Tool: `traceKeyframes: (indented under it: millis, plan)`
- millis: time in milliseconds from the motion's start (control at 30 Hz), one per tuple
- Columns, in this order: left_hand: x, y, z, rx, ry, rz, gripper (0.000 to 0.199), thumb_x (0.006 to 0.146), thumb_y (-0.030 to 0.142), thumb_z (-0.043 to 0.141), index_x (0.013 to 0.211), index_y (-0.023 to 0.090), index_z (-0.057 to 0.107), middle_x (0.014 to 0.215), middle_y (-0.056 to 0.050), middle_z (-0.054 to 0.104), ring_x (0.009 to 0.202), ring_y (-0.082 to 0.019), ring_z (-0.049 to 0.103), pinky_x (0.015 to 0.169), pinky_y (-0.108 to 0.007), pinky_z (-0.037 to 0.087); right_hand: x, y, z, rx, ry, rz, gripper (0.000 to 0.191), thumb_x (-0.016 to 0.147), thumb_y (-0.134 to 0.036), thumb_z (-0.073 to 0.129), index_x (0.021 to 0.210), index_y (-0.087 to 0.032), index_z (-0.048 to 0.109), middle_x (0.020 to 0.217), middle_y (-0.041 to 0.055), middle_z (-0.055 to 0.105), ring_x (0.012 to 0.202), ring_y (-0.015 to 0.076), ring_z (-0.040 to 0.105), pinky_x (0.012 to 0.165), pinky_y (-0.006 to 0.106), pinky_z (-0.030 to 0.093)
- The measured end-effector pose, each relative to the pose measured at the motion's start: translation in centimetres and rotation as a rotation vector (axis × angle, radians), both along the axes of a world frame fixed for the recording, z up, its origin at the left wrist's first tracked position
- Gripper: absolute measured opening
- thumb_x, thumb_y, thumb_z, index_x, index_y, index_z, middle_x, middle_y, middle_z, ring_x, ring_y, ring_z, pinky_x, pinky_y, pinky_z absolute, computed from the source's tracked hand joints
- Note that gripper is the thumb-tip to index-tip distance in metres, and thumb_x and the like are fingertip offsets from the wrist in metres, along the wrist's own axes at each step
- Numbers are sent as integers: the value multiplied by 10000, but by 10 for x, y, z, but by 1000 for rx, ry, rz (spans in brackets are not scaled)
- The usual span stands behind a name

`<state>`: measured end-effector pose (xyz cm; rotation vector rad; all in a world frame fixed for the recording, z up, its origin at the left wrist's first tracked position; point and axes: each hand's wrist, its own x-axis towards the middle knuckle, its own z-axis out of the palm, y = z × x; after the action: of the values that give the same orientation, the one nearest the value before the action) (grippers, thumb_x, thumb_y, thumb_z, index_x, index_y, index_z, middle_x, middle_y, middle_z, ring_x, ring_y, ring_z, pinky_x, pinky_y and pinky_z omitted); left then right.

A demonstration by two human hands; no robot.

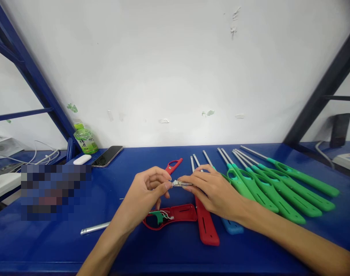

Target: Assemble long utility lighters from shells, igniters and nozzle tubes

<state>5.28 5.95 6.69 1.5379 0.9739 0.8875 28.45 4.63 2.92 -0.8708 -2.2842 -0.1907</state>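
Observation:
Between my two hands is a small clear part with a pale metallic end (179, 183), perhaps a lighter's fuel tank. My left hand (149, 191) pinches its left end between thumb and fingertips. The fingers of my right hand (212, 188) close around its other end and hide much of it. Below them lies an open red lighter housing half (182, 214), holding a green trigger (157, 217) and thin white wires. A silver lighter tube (94, 229) sticks out left from under my left forearm. Another red housing piece (175, 165) lies just behind my fingers, partly covered.
Several green long-neck lighters (264, 191) fan out on the right of the blue table (62, 245). A red lighter (208, 228) and a blue one (233, 227) lie partly under my right hand. At the back left are a phone (108, 156), a white case (82, 160) and a green bottle (85, 140).

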Motion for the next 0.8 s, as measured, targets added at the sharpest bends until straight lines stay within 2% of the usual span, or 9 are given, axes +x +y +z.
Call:
traceKeyframes:
  millis: [267, 633, 800]
  plan:
    - [0, 2, -5, -69, -93, -35, 376, 813, 484, 818, 833, 214, 556, 652, 48, 591, 561, -87, 464, 422, -160, 377, -1, 0, -1, 27, 4, 18, 275, 1131, -223, 420, 1267, -175, 654, 994, 49, 778, 848, 184, 693, 966, 403, 474]
    - [-1, 4, -10, -105, -147, -71, 343, 838, 376, 813, 816, 214, 511, 643, 61, 565, 560, -72, 445, 433, -143, 375, -2, 0, 0, 48, -2, 11, 292, 1137, -223, 399, 1268, -164, 653, 965, 46, 766, 826, 176, 677, 950, 390, 471]
    - [1, 0, -8, -111, -182, -68, 367, 810, 311, 799, 787, 228, 442, 639, 77, 557, 522, -59, 415, 420, -140, 365, -1, 0, -1, 64, -45, 24, 316, 1128, -195, 406, 1362, -159, 615, 930, 41, 753, 825, 183, 669, 909, 385, 460]
